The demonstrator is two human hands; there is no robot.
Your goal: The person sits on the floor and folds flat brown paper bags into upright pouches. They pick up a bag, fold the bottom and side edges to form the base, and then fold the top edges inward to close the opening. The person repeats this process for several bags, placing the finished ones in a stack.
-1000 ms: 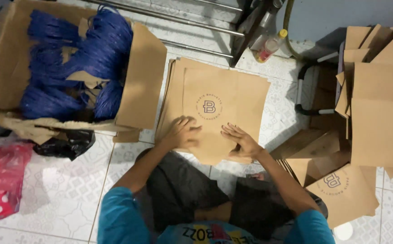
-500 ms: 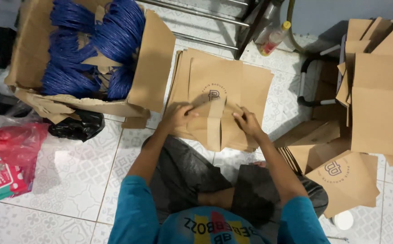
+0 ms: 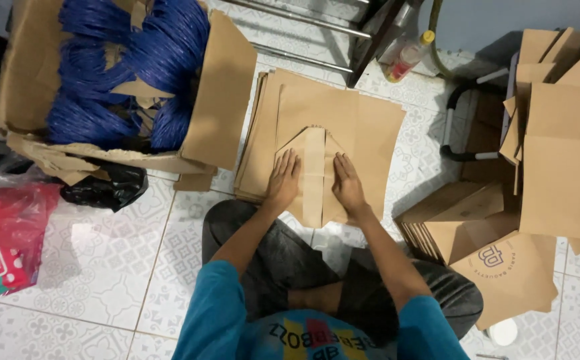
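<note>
Bag in work: one flat brown kraft paper bag (image 3: 316, 120), lying on top of the stack in front of my knees, its bottom end folded into a pointed flap with a lengthwise paper strip (image 3: 314, 177) down the middle.
Left hand: my left hand (image 3: 283, 179) lies flat, fingers stretched out and together, pressing the folded flap just left of the strip; it grips nothing.
Right hand: my right hand (image 3: 348, 185) is likewise open and flat, palm down on the flap just right of the strip, holding nothing.
Stack: one pile of flat brown paper bags (image 3: 253, 153) on the white patterned tile floor (image 3: 103, 267), too many sheets to count.
Box: one open brown cardboard box (image 3: 216, 100) at the upper left, filled with bundles of blue cord (image 3: 130, 60); I cannot count them.
Other bags: more brown paper bags to my right, one with a round dark printed mark (image 3: 510, 267) by my right knee.
Bottle: one clear plastic bottle with a yellow cap (image 3: 411, 53) beyond the stack.
Plastic: one red plastic bag (image 3: 10, 213) at the far left, one black plastic bag (image 3: 103, 190) beside it.
</note>
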